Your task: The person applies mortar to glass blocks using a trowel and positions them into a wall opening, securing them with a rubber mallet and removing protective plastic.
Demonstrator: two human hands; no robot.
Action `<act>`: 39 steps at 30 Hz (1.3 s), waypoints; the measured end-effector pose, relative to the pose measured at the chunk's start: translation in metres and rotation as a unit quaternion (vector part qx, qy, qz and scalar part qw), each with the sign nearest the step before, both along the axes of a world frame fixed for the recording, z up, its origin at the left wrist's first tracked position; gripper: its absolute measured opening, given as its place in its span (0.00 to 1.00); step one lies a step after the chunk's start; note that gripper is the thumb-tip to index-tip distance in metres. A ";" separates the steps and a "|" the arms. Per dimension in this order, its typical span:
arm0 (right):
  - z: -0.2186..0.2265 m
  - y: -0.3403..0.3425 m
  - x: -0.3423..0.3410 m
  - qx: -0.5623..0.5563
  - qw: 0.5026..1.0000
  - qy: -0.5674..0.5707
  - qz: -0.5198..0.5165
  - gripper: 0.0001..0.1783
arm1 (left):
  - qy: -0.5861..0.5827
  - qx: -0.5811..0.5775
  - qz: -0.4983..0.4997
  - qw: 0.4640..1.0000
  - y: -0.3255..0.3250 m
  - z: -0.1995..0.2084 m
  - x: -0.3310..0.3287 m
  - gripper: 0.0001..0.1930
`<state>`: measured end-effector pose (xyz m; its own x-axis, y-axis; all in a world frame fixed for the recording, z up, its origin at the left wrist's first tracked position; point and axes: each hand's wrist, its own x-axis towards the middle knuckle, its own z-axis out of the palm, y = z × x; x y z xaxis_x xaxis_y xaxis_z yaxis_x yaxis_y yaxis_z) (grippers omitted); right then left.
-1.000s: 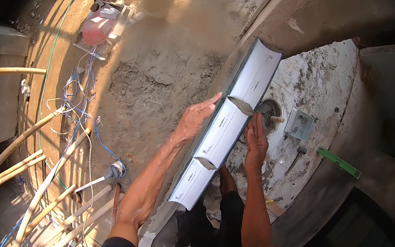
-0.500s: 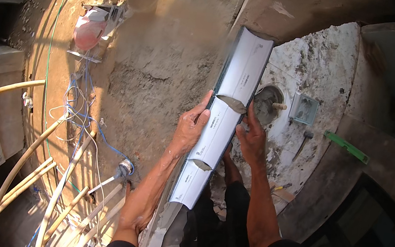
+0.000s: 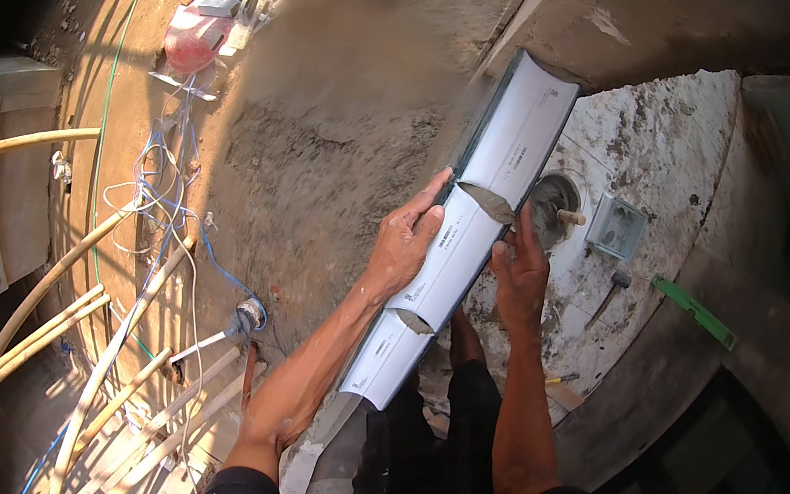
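Observation:
A long white trough-shaped strip (image 3: 451, 240), dark along its long edges, slants from upper right to lower left between my hands. Printed marks run down its inner face, and two leaf-shaped grey patches cross it. My left hand (image 3: 402, 248) grips the left edge, thumb over the white face; some of its fingers are hidden beneath. On the opposite edge my right hand (image 3: 519, 270) holds on beside the upper grey patch, fingers bent round the rim. The strip's underside is out of sight, so I cannot tell whether anything supports it.
Right of the strip, a mortar-smeared white board (image 3: 666, 154) carries a round bucket (image 3: 551, 231), a clear plastic box (image 3: 618, 228) and a hammer (image 3: 609, 299). A green spirit level (image 3: 695, 312) lies farther right. Tangled cables (image 3: 156, 183) and bamboo poles (image 3: 51, 249) fill the left.
The strip and both hands appear slightly farther right, and the view itself has shifted a little. Both hands keep their hold at about the same spots.

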<state>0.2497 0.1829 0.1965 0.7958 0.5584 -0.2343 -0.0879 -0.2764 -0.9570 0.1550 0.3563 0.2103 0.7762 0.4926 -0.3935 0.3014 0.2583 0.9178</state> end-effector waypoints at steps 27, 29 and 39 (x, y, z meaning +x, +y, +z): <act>0.027 0.022 -0.057 -0.027 0.983 0.175 -0.037 0.55 | 0.001 -0.687 0.315 0.655 -0.123 -0.001 -0.241 0.37; 0.022 0.025 -0.057 -0.085 0.984 0.154 -0.018 0.50 | 0.002 -0.687 0.326 0.649 -0.125 -0.003 -0.240 0.33; 0.023 0.031 -0.055 -0.120 0.983 0.136 -0.019 0.45 | 0.042 -0.668 0.337 0.663 -0.133 -0.023 -0.257 0.33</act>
